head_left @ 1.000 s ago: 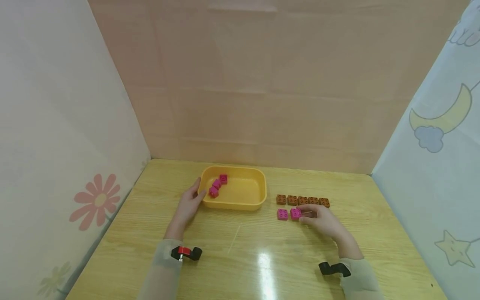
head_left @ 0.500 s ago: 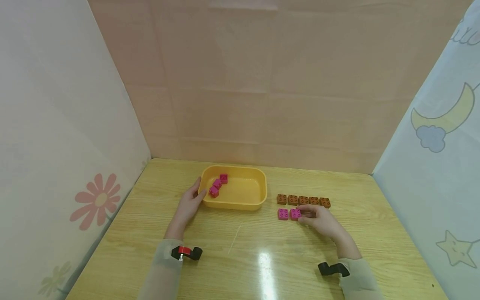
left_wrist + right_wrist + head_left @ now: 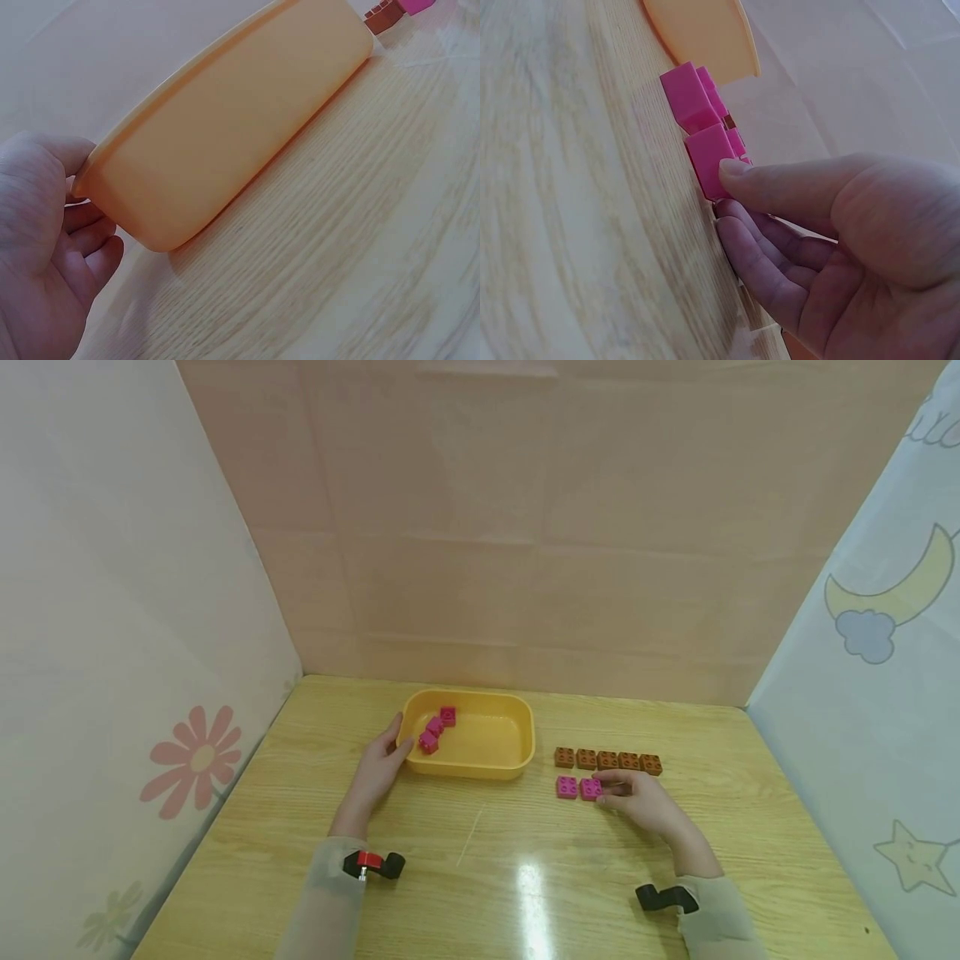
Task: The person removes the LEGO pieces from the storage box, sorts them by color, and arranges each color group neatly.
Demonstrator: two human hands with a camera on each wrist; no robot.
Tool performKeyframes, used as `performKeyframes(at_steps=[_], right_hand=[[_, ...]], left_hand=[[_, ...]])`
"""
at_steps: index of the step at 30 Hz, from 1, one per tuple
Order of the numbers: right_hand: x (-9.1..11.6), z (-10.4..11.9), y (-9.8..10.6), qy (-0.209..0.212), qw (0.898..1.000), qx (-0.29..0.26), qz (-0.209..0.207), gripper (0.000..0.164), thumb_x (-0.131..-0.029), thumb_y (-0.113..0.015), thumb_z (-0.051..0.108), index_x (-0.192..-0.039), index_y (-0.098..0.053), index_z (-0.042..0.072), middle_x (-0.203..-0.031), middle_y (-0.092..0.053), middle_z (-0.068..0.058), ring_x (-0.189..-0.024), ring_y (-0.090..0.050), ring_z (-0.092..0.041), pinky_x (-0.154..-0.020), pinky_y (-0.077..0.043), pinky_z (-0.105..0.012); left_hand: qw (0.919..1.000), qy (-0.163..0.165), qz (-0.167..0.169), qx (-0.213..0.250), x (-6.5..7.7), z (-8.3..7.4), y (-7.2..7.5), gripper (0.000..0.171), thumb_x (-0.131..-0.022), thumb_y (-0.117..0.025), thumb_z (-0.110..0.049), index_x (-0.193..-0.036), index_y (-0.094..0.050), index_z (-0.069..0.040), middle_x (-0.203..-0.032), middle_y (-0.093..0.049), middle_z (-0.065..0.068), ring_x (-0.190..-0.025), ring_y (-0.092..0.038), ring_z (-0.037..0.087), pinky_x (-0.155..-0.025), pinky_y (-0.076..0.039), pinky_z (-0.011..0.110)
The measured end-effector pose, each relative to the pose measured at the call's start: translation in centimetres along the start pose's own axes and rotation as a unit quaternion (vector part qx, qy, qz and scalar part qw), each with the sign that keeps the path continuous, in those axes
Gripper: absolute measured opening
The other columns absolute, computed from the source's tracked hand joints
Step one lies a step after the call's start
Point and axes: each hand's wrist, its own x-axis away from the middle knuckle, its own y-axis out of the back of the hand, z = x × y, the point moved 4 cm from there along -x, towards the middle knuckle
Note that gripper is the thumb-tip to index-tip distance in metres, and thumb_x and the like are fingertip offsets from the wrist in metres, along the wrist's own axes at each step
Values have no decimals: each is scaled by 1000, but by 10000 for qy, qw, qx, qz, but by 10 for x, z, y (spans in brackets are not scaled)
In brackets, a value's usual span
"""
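My left hand [image 3: 377, 770] holds the left end of a yellow plastic tray [image 3: 468, 772]; in the left wrist view the thumb lies over the rim and the fingers bend beneath it. Inside the tray, at its left, are three pink toy bricks [image 3: 428, 742]. To the right of the tray, my right hand [image 3: 641, 797] pinches a pink brick [image 3: 591, 789] standing on the table. Its thumb presses the brick's near side in the right wrist view, with the far fingertips partly hidden. Just left of that brick sits another pink brick [image 3: 567, 787], studs up.
Behind the pink pair runs a row of several brown bricks [image 3: 587, 759], partly overlapped by my right hand. The wooden table [image 3: 465, 877] ends at a tan backdrop [image 3: 480, 568]. Printed cloth walls [image 3: 862, 760] stand on both sides.
The right hand's pink brick has settled slightly closer to the pink brick on its left and sits level with it. My left hand stays on the tray.
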Motion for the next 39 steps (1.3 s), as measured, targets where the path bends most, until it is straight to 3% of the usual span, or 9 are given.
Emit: performKeyframes(at_steps=[13, 25, 39], right_hand=[[0, -1, -1, -21, 9999, 99, -74, 46, -99, -79, 15, -141, -67, 0, -133, -71, -20, -116, -70, -33, -93, -62, -45], [-1, -2, -1, -51, 10000, 25, -13, 49, -98, -80, 15, -142, -66, -2, -133, -70, -21, -116, -70, -33, -85, -61, -29], [2, -2, 2, -27, 9999, -107, 45, 49, -99, -79, 14, -144, -65, -2, -136, -68, -23, -118, -69, -35, -84, -61, -29]], left_hand=[[10000, 2, 15, 20, -1, 2, 0, 67, -113, -58, -23, -168, -27, -2, -176, -23, 11, -162, -20, 30, -131, -23, 47], [9999, -49, 65, 112, -1, 1, 0, 66, -113, -58, -22, -168, -27, 0, -176, -22, 13, -162, -19, 32, -131, -22, 48], [9997, 189, 89, 85, -2, -3, -1, 65, -114, -55, -17, -168, -24, 1, -176, -19, 13, -163, -17, 33, -131, -20, 48]])
